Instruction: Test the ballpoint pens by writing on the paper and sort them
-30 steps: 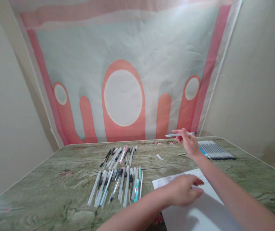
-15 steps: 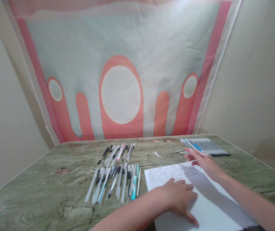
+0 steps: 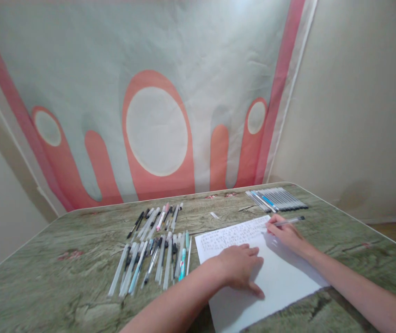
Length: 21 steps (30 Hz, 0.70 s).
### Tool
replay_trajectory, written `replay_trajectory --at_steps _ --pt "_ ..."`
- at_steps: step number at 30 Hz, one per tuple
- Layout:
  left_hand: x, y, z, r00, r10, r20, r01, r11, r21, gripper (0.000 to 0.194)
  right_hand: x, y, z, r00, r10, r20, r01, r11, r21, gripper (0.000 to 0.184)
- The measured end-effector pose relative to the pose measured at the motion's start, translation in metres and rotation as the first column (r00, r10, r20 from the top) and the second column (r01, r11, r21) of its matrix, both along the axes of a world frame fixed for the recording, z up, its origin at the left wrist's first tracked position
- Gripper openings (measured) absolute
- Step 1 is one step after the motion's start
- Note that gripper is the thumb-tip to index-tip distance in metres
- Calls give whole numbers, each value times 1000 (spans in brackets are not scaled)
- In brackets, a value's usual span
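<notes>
A white sheet of paper with rows of handwriting across its upper part lies on the table in front of me. My left hand rests flat on the sheet, fingers spread. Between the fingers of my right hand is a clear pen with a dark end, its tip down near the end of the written lines at the sheet's upper right. The exact contact of the tip with the paper is too small to tell.
Several pens lie in a near row left of the paper, with more pens behind them. A neat row of clear pens lies at the far right. A small white cap-like piece sits beyond the paper on the wood-patterned table.
My right hand has come down from above the table's far right to the paper, pen still held. My left hand has flattened onto the sheet. The view has shifted to the right.
</notes>
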<state>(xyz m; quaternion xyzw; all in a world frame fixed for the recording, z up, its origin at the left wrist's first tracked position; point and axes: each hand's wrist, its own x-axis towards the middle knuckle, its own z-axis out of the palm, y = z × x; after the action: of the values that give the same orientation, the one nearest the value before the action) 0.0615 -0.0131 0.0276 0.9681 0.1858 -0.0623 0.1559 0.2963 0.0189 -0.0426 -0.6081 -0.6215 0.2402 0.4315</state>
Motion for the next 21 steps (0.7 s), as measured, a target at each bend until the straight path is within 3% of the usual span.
replay_trajectory --at_steps 3,6,21 --pt "1 -1 0 1000 11 -8 -12 1000 -9 70 5 2 -2 984 -46 170 42 999 27 21" --pt "1 -1 0 1000 13 -4 -13 1000 -9 70 7 4 -5 970 -89 224 79 995 55 19" --pt "2 -2 -2 1000 8 13 -8 1000 16 70 9 4 -5 989 -37 147 26 997 80 11"
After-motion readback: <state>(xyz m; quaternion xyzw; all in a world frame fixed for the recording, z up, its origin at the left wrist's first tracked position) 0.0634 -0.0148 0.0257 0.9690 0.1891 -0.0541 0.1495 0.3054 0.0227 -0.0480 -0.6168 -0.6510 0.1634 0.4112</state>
